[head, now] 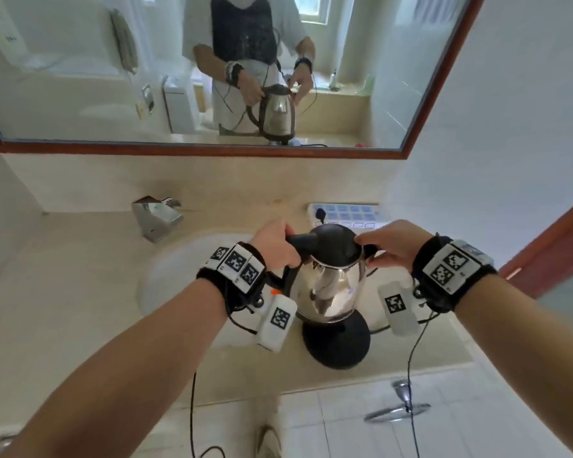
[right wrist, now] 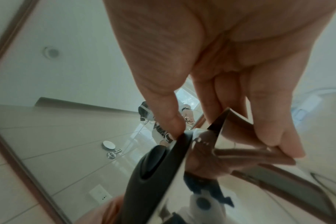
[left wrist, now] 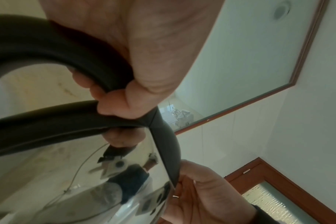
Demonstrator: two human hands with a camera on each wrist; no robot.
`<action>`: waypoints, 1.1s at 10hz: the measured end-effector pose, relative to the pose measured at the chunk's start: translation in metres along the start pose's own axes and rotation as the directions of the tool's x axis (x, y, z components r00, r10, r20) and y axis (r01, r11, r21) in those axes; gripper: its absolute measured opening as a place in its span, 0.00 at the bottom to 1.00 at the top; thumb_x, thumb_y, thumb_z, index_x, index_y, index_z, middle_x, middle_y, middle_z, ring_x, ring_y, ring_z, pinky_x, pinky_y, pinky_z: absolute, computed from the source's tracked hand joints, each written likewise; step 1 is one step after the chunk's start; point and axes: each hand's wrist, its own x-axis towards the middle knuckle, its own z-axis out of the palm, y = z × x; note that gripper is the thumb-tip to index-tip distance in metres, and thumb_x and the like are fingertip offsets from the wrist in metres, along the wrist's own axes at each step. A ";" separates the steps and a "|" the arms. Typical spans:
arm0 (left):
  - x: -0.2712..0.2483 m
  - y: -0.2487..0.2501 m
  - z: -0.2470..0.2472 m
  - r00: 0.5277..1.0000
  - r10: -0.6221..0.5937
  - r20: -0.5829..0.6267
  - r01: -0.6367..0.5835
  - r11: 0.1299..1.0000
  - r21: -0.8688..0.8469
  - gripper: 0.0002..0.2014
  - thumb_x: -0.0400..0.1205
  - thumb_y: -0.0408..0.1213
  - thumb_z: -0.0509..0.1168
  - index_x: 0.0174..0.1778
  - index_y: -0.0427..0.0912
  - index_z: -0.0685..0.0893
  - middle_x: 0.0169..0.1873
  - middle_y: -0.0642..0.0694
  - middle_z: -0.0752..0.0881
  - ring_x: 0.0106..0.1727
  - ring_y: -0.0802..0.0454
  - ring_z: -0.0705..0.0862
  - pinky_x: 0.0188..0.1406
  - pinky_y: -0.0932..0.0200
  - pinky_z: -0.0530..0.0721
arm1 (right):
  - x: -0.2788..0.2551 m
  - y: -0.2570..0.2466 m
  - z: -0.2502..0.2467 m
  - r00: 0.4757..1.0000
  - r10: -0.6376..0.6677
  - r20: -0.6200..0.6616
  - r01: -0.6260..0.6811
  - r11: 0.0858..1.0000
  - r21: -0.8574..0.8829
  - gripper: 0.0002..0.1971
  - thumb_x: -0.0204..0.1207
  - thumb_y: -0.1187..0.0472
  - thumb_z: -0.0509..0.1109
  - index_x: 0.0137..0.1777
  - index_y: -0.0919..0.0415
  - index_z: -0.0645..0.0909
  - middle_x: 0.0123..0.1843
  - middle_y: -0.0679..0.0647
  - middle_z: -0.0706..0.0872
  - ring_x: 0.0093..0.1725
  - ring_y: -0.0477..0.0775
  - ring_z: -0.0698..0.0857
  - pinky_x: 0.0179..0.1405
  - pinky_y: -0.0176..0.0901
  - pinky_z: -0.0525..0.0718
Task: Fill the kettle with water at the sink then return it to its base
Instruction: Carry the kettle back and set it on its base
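Observation:
A stainless steel kettle (head: 328,285) with a black lid (head: 331,246) stands over its round black base (head: 341,345) on the beige counter; whether it rests on the base or hangs just above it I cannot tell. My left hand (head: 275,246) grips the black handle (head: 303,241); the left wrist view shows the fingers of that left hand (left wrist: 153,53) curled round the handle (left wrist: 48,50). My right hand (head: 390,246) pinches the kettle's right rim. In the right wrist view, the right hand (right wrist: 201,60) has its thumb on the lid (right wrist: 163,174) and fingers under the steel spout (right wrist: 240,136).
A white sink basin (head: 179,272) lies left of the kettle, with a chrome faucet (head: 156,219) behind it. A white power strip (head: 347,213) sits against the back wall. The mirror (head: 113,77) hangs above. A brown door frame (head: 549,246) is on the right.

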 end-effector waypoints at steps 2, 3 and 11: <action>-0.024 0.009 0.047 0.998 -0.032 0.046 0.033 0.999 -0.023 0.17 0.67 0.23 0.69 0.51 0.38 0.79 0.38 0.46 0.81 0.40 0.52 0.80 0.34 0.61 0.78 | -0.029 0.046 0.001 0.972 0.232 0.023 -0.227 0.921 0.315 0.05 0.75 0.66 0.74 0.46 0.68 0.85 0.44 0.63 0.90 0.41 0.54 0.89 0.39 0.39 0.90; -0.030 0.009 0.061 0.999 -0.041 0.032 0.041 0.999 -0.004 0.16 0.66 0.23 0.69 0.48 0.39 0.78 0.38 0.46 0.81 0.44 0.49 0.80 0.36 0.60 0.78 | -0.035 0.063 0.001 0.972 0.228 0.049 -0.229 0.896 0.380 0.08 0.74 0.67 0.74 0.50 0.71 0.87 0.47 0.64 0.92 0.44 0.55 0.91 0.41 0.39 0.90; -0.039 0.021 0.087 0.993 -0.119 0.003 0.118 0.988 0.102 0.17 0.69 0.22 0.70 0.50 0.42 0.77 0.42 0.47 0.82 0.46 0.49 0.81 0.41 0.59 0.79 | -0.028 0.104 0.012 0.974 0.182 0.136 -0.222 0.894 0.389 0.11 0.74 0.60 0.76 0.51 0.67 0.87 0.48 0.62 0.93 0.51 0.57 0.92 0.59 0.52 0.90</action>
